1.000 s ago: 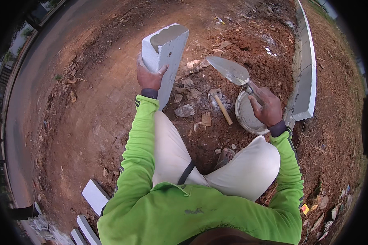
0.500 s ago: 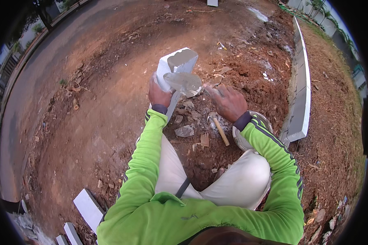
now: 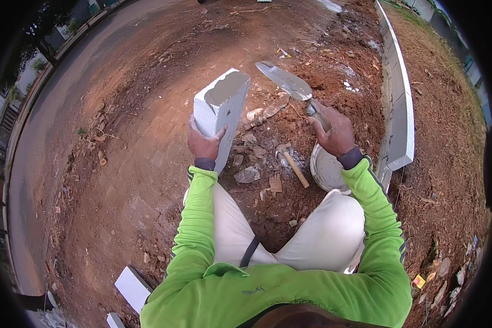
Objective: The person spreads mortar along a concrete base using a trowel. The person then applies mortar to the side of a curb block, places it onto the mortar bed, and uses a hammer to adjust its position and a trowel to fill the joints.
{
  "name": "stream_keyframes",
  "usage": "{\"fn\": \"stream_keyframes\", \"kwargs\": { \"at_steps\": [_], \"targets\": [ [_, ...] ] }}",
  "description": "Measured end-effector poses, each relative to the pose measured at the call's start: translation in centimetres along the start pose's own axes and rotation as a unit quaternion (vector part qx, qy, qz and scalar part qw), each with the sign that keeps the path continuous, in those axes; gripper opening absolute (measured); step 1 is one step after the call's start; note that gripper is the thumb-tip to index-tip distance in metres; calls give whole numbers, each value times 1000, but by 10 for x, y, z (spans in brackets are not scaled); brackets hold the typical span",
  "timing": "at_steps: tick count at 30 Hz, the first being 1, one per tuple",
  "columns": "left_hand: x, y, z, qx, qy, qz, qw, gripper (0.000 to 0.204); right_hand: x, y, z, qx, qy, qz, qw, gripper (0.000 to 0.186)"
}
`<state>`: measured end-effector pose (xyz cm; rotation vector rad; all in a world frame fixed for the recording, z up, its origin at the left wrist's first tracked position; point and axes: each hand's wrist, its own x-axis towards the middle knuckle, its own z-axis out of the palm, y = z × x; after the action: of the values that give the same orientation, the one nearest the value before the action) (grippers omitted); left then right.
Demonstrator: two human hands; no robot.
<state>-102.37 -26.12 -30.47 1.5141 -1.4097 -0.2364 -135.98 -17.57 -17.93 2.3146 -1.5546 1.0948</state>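
Observation:
My left hand [image 3: 202, 143] grips a long white lightweight block [image 3: 223, 117] held upright at a slant, with grey mortar [image 3: 227, 87] coating its top end. My right hand [image 3: 336, 131] is closed round the handle of a trowel [image 3: 284, 81], whose mortar-smeared blade points forward, up and to the right of the block, apart from it. Below that hand, a round tub [image 3: 325, 169] with grey mortar sits on the dirt, partly hidden by my arm. A wooden-handled hammer [image 3: 295, 168] lies between my knees and the tub, near broken stones [image 3: 247, 175].
A low row of set blocks [image 3: 400, 98] runs along the right, with dry grass beyond. More white blocks [image 3: 131, 287] lie at lower left. A paved road [image 3: 38, 153] curves along the left, past bare reddish dirt with scattered debris.
The trowel crossed onto the block's upper end half a second ago and has since lifted away to the right. The block stayed in my left hand, shifting slightly. The view has tilted a little.

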Motion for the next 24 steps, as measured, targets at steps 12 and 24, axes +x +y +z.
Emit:
{"fn": "stream_keyframes", "kwargs": {
  "at_steps": [12,24],
  "targets": [
    [-14,-32,-18,-134,-10,79,988,97,-189,56,-65,-151,-225,323,907,36],
    [25,95,-46,-139,-111,162,971,87,-158,32,-25,348,-143,272,886,53]
  ]
}}
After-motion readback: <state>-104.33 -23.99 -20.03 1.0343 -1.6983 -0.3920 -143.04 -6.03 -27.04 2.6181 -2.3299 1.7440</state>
